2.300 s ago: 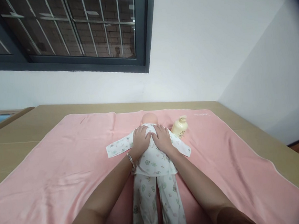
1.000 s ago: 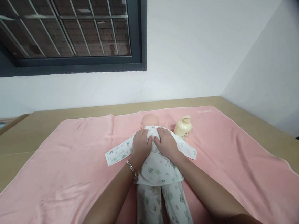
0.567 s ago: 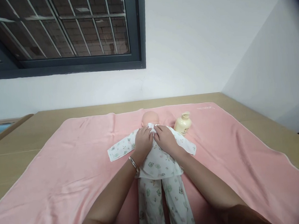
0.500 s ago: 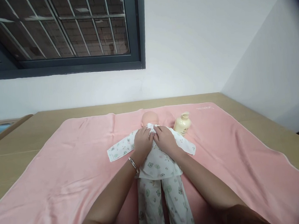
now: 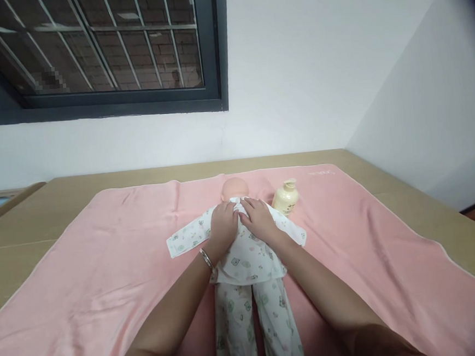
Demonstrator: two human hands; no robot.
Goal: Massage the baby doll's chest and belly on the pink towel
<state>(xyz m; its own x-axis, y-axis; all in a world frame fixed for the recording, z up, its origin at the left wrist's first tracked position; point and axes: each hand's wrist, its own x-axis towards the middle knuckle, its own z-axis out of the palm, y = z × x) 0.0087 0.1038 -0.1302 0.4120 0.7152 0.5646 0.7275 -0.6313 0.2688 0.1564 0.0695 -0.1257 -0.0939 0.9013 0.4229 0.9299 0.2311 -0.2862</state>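
Note:
A baby doll (image 5: 235, 188) lies on a pink blanket (image 5: 117, 275), its head at the far end. It wears a white printed top (image 5: 248, 262) and matching trousers (image 5: 236, 326); the sleeves spread out to both sides. On the upper left of the doll's top rests my left hand (image 5: 224, 225), fingers laid flat and a bangle (image 5: 206, 260) at the wrist. My right hand (image 5: 259, 220) lies flat on the upper right, its fingers stretched toward the collar. Both hands almost meet at the middle of the chest, and neither grasps anything.
A cream pump bottle (image 5: 285, 197) stands on the blanket right of the doll's head. Under the blanket is a wooden tabletop (image 5: 26, 216), backed by a white wall (image 5: 288, 86) and a barred window (image 5: 128, 44). A raised wooden edge (image 5: 9, 207) runs at the left.
The view has shifted slightly, moving everything a little left in the picture. My hands stay on the doll's upper chest, the right hand's fingers a bit more spread.

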